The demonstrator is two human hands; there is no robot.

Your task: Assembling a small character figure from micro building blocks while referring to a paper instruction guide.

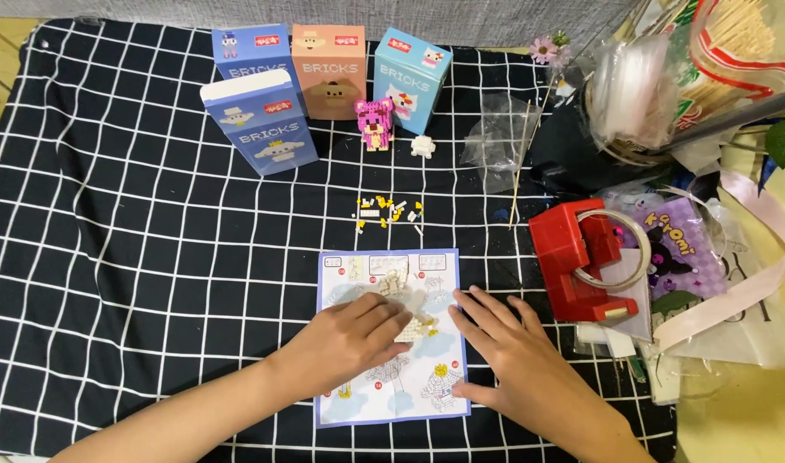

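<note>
- While both hands rest on the pale blue-bordered paper instruction sheet point(392, 334), I take that sheet as my landmark on the black, white-gridded cloth of the worktop point(135, 257).
- My left hand point(349, 339) lies on the sheet's middle, its fingers point(390, 315) curled narrowly around a small cream-coloured brick assembly point(416, 326); the grip itself is partly hidden.
- My right hand point(512, 351) lies flat and spread on the sheet's right edge, holding nothing.
- Just above the sheet, a scatter of loose white and yellow bricks point(385, 211) remains unplaced.
- Further above stand a finished pink brick figure point(375, 123) and a small white brick figure point(423, 146), before four upright cardboard boxes point(324, 77).
- Right of the sheet sits a red plastic tape dispenser point(577, 266).
- I judge the build early: the assembly is small, with many pieces left.
</note>
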